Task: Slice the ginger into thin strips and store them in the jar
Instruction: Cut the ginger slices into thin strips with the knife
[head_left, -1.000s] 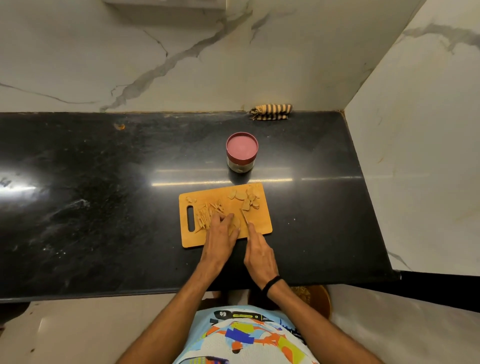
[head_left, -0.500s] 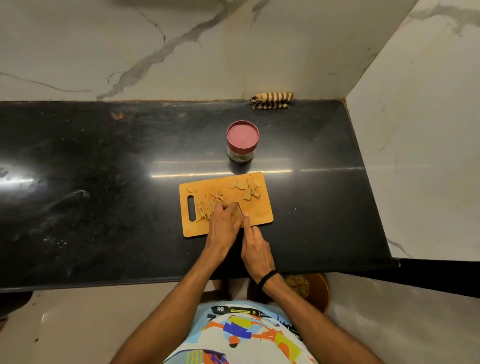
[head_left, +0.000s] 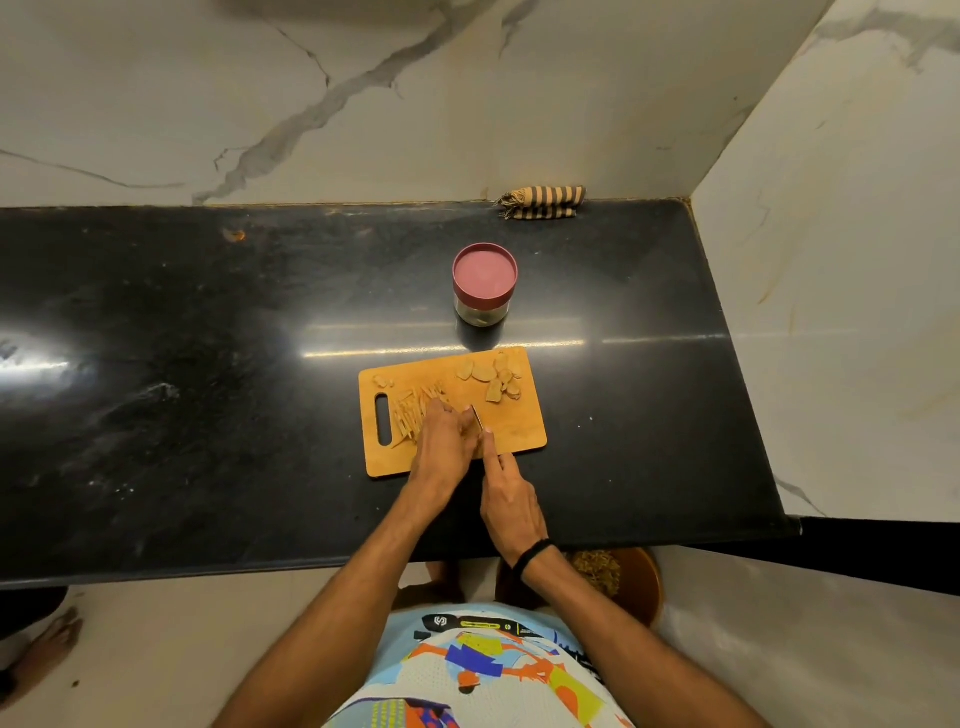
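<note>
A wooden cutting board (head_left: 511, 434) lies on the black counter. Thin ginger strips (head_left: 410, 413) are piled near its handle slot, and flat ginger slices (head_left: 491, 379) lie at its far right. My left hand (head_left: 441, 444) presses down on ginger in the board's middle, its fingers curled over the piece. My right hand (head_left: 506, 496) grips a knife (head_left: 476, 417), index finger along the spine, blade right beside the left fingers. The jar (head_left: 484, 283), glass with a dark red lid on it, stands just behind the board.
The black counter (head_left: 208, 364) ends at marble walls behind and to the right. A striped folded cloth (head_left: 543, 201) lies against the back wall. A brown bowl (head_left: 631, 577) with something in it sits on the floor below the counter edge. A bare foot (head_left: 47, 644) shows at lower left.
The knife blade has moved left, closer against my left fingers, and both hands have shifted slightly over the board. The camera tilted down a little.
</note>
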